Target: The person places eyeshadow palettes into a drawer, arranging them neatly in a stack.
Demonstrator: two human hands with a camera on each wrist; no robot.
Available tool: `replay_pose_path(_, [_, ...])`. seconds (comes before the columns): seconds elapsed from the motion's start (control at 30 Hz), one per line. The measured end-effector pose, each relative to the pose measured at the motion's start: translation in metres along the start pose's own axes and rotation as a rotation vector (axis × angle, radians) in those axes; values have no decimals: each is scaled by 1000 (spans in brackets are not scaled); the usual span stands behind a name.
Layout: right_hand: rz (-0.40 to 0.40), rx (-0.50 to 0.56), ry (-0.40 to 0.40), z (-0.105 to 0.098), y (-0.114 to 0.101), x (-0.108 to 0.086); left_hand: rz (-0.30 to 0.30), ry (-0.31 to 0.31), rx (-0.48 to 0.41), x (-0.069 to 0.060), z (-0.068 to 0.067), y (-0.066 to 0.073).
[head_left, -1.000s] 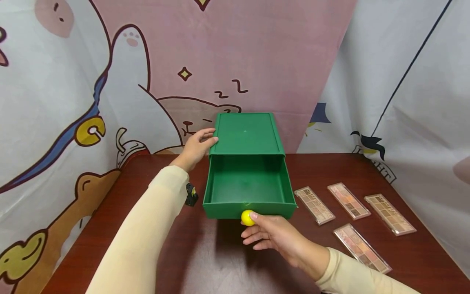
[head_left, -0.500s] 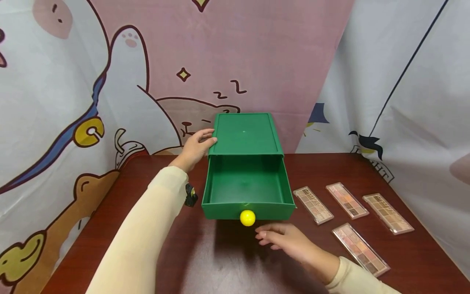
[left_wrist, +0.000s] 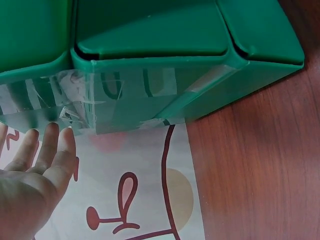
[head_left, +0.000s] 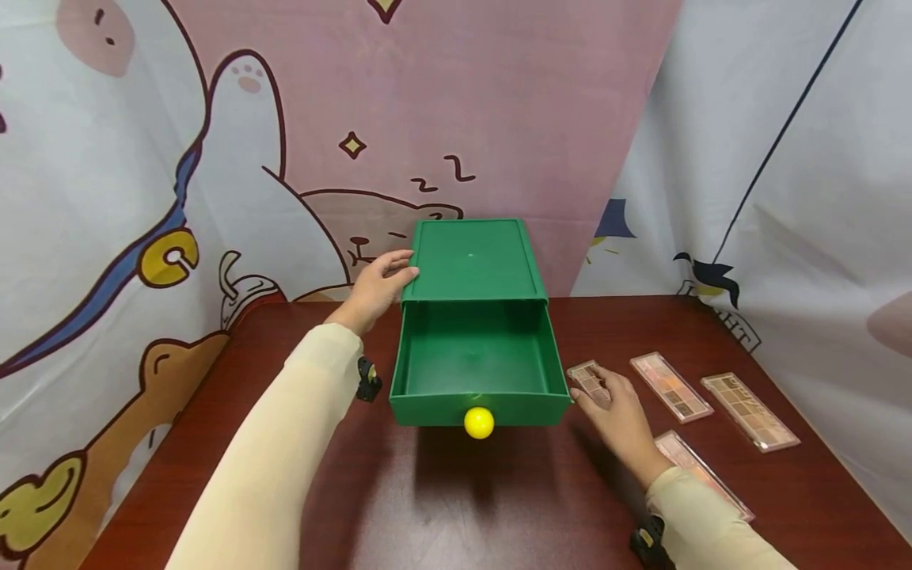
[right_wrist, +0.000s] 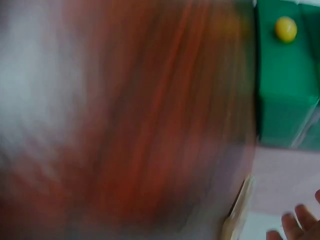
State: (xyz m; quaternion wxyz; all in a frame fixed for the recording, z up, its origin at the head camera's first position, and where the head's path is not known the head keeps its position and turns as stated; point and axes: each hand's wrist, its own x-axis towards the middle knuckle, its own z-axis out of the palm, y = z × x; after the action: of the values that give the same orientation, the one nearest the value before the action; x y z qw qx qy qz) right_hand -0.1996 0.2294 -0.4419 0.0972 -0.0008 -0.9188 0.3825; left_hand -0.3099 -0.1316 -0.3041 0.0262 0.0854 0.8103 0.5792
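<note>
Head view: at the back, a big cartoon-printed cloth [head_left: 541, 119] in pink and white. Below, a dark red table [head_left: 513, 522]. Toward its far side, a green box [head_left: 473, 261], with clear tape [left_wrist: 125, 82] across one side in the left wrist view. Out of its front, a pulled-out drawer [head_left: 435, 410]. At the box's left side, a left hand [head_left: 374, 291], gripping nothing, fingers extended and tips at the wall. Just right of the drawer, a right hand [head_left: 621, 419], loose rather than clenched, low over a makeup palette [head_left: 587, 378]: thumb by its left edge, fingers toward its right, near part hidden under the hand. Cannot tell about actual contact; fingertips relaxed and spread in the blurred right wrist view, with a thin palette edge near them. Flat on the table farther right, a pinkish palette [head_left: 671, 386], then a brownish palette [head_left: 750, 412]; nearer the person, another pink palette [head_left: 701, 473], partly covered by the right wrist and sleeve [head_left: 705, 518]. On the drawer front, smallest, a round yellow knob [head_left: 479, 423].
</note>
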Motion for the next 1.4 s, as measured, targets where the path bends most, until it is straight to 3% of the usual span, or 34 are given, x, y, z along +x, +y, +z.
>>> replay_pose_path(0.1, [38, -67, 8, -2, 11, 11, 2, 2, -3, 0, 0, 0])
replay_pose_path(0.37, [155, -149, -76, -8, 23, 24, 5, -1, 5, 0, 0, -1])
replay_pose_path(0.6, [156, -179, -136, -12, 34, 27, 7, -2, 2, 1, 0, -1])
replay_pose_path(0.87, [218, -228, -240, -21, 35, 25, 0, -2, 1, 1, 1, -2])
replay_pose_path(1.4, [229, -375, -265, -26, 32, 21, -12, 0, 2, 1, 0, -1])
